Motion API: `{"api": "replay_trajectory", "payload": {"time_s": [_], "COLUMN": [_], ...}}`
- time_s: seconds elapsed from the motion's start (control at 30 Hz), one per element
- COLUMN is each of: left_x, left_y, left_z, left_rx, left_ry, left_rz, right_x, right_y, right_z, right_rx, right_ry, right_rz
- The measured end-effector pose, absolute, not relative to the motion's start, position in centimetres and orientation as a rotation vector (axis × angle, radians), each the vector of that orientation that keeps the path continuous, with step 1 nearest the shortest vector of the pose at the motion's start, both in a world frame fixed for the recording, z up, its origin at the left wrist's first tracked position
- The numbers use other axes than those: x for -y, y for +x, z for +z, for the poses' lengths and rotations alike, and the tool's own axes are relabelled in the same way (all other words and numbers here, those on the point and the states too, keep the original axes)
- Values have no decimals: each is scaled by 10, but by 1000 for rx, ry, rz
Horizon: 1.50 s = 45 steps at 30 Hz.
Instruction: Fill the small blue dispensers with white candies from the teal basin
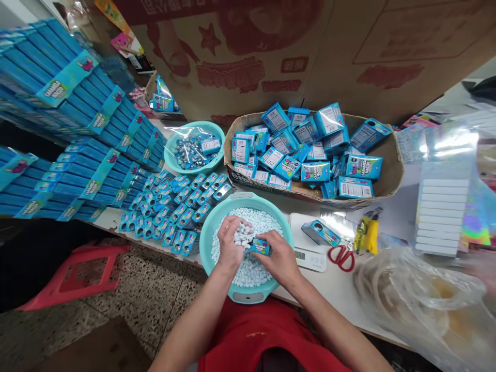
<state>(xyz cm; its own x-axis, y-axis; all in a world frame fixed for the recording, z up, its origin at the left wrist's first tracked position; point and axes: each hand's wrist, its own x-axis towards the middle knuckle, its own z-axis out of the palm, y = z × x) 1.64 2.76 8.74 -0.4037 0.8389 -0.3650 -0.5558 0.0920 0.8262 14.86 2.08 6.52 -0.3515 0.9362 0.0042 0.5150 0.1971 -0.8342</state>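
A teal basin [217, 219] full of small white candies [263, 219] sits at the table's front edge. Both hands are over it. My right hand [279, 257] is closed on a small blue candy box [259, 247], held just above the candies. My left hand [231, 244] is cupped with its fingers curled round a bunch of white candies at the box's open end.
Rows of small blue boxes [174, 206] lie left of the basin. A second teal bowl [174, 142] holds small shiny pieces. A cardboard tray [391, 170] holds several blue boxes. One box [321, 232] rests on a white scale [312, 258]; red scissors [341, 257], plastic bag [422, 299], red stool [73, 274].
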Motion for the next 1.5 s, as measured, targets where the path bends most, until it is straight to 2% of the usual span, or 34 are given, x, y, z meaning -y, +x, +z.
{"api": "replay_trajectory", "payload": {"time_s": [0.23, 0.63, 1.07, 1.5], "left_x": [-33, -34, -33, -30], "left_y": [20, 23, 24, 21], "left_z": [86, 91, 95, 95], "left_rx": [-1386, -1367, -1303, -1384], "left_ry": [319, 466, 468, 476], "left_rz": [1636, 1649, 1510, 1629], "right_x": [-22, -21, -21, -21], "right_y": [145, 143, 139, 134], "right_z": [77, 72, 71, 73], "right_rx": [1955, 1912, 1802, 1704], "right_ry": [-1357, -1358, -1297, -1255], "right_rz": [1015, 1041, 1155, 1185]}}
